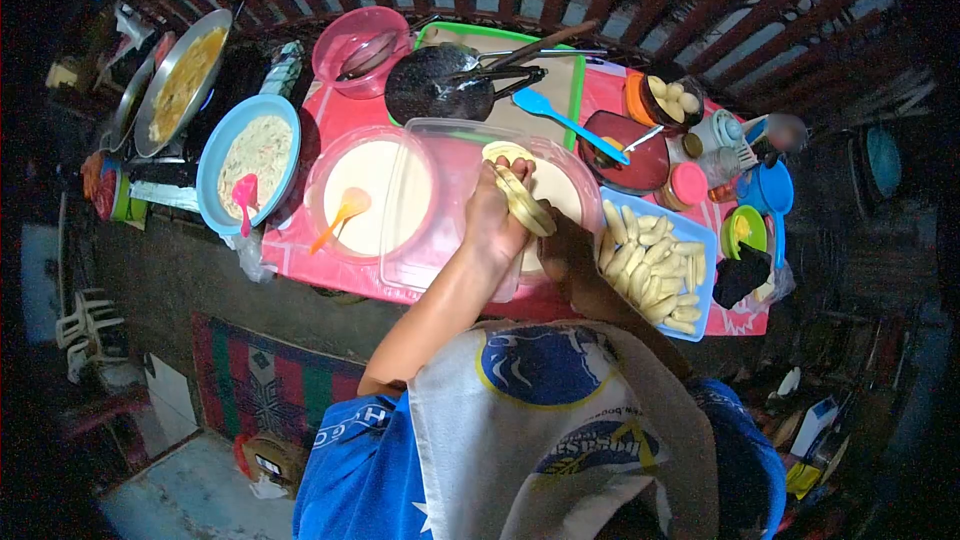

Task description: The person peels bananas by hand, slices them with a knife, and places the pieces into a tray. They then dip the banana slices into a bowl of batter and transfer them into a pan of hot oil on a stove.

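My left hand is closed around a peeled banana that looks split lengthwise into layers, above a clear plastic lid. Close by on the right, my right hand is in dark shadow at the banana's lower end. Its fingers look bent together, and what they hold is hidden. A pale flat banana piece shows just beyond my left fingertips. Under the hands is a tub of pale batter, partly covered by the lid. Several peeled bananas fill a light blue tray on the right.
Left of the lid stands a batter tub with an orange spoon. A blue basin of mixture and a frying pan are farther left. Behind are a black pan, a blue spatula and a dark red dish.
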The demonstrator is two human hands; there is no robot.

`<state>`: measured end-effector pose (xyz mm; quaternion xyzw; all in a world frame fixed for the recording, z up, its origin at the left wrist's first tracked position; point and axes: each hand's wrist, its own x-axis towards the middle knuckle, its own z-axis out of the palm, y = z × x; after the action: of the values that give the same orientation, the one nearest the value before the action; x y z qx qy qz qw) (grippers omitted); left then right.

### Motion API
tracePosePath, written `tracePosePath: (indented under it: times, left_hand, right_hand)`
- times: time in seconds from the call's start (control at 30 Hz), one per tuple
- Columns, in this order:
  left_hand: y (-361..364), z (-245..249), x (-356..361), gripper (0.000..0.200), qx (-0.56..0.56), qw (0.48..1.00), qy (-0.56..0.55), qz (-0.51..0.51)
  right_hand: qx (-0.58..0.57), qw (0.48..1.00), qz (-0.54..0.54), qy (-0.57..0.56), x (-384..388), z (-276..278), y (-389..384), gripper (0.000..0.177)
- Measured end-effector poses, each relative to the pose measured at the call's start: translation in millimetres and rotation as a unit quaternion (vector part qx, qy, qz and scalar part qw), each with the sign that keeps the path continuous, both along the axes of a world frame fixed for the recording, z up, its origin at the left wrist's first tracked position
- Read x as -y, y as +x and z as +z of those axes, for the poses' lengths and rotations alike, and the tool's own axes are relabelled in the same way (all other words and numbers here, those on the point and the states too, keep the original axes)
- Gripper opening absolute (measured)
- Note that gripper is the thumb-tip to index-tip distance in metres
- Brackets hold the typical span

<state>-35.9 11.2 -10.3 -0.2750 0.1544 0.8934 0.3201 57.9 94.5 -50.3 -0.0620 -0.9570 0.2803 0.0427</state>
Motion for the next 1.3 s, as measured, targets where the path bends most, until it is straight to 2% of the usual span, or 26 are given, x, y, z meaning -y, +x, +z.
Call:
tracePosePath:
  times: [0.13,0.2,0.37,0.47,0.57,0.63,0.73,0.8,0.93,1.0,1.3]
  left_hand:
    - [-0.9,1.2,-1.0,0.025,-0.004,1.000,-0.021,0.021]
    - [-2.9,-3.9,-0.7,0.025,-0.016,1.000,-0.016,0.020]
    - [-4.0,3.2,-4.3,0.023,-0.014,0.999,-0.048,0.012]
    - [-16.8,-3.9,3.8,0.025,-0.062,0.998,-0.007,0.011]
    - [-28.5,20.3,15.4,0.026,-0.041,0.996,-0.023,0.071]
    - [-29.5,21.9,19.8,0.028,-0.013,0.995,0.015,0.101]
    - [-24.5,15.8,14.8,0.029,-0.039,0.995,-0.005,0.090]
    - [-20.0,16.9,11.4,0.029,-0.047,0.996,-0.005,0.080]
    - [-14.3,30.0,9.7,0.029,-0.056,0.995,-0.012,0.076]
    - [-12.0,34.9,11.0,0.030,-0.057,0.995,-0.022,0.080]
    - [-6.3,29.7,17.1,0.025,-0.094,0.994,-0.011,0.056]
  right_hand:
    - [0.039,0.999,-0.015,-0.017,3.5,16.1,-4.6,0.043]
    - [0.000,0.999,-0.046,-0.005,5.7,13.6,-3.6,0.026]
    - [0.040,0.998,-0.042,0.028,1.7,17.9,-0.6,0.021]
    - [0.084,0.996,-0.035,0.025,-3.8,30.7,12.5,0.017]
    - [0.126,0.992,-0.027,0.008,-12.2,50.2,43.5,0.015]
    - [0.135,0.991,-0.025,0.002,-14.3,59.6,55.0,0.015]
    - [0.090,0.996,-0.026,-0.008,-13.9,62.4,61.8,0.016]
    - [0.016,1.000,-0.010,-0.001,-11.3,57.3,55.4,0.015]
    - [0.064,0.998,-0.012,-0.006,-5.9,66.5,49.2,0.014]
    - [-0.014,1.000,-0.023,0.006,-3.0,60.6,49.0,0.013]
    - [-0.006,1.000,-0.008,0.027,9.5,68.4,33.4,0.013]
